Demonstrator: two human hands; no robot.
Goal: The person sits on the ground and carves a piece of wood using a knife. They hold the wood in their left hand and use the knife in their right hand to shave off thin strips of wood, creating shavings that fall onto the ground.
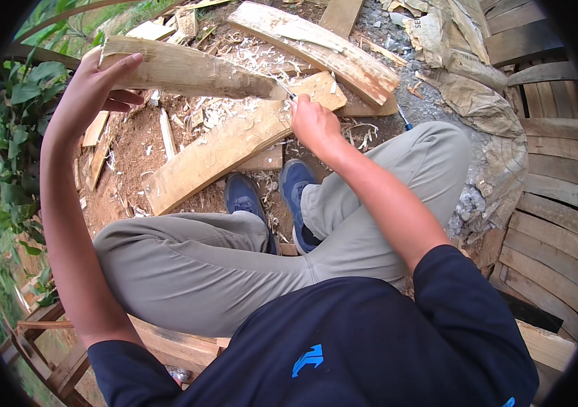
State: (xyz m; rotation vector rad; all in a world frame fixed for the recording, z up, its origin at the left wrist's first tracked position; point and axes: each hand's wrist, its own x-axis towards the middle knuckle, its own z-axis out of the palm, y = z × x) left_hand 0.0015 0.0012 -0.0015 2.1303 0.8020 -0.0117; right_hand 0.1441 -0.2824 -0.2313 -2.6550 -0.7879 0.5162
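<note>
My left hand [102, 85] grips the far left end of a long, pale wooden board [190, 71], thumb on its near face and fingers partly hidden behind it. The board is held up, tapering toward its right end. My right hand [316, 125] is closed in a fist around a slim metal tool [285, 87], whose shaft touches or lies very near that tapered end. Its handle is mostly hidden in my fingers, so I cannot make out the tool's exact kind. Just under this end lies a flat plank [217, 149] with curled shavings on it.
A thick, rough slab of wood [316, 51] lies beyond my right hand. Near my right knee is a second tool with a blue handle [407, 125]. Shavings and offcuts cover the soil. Crumpled paper sacks [475, 105] and a slatted wooden wall [557, 176] are at right, leafy plants [24, 122] at left.
</note>
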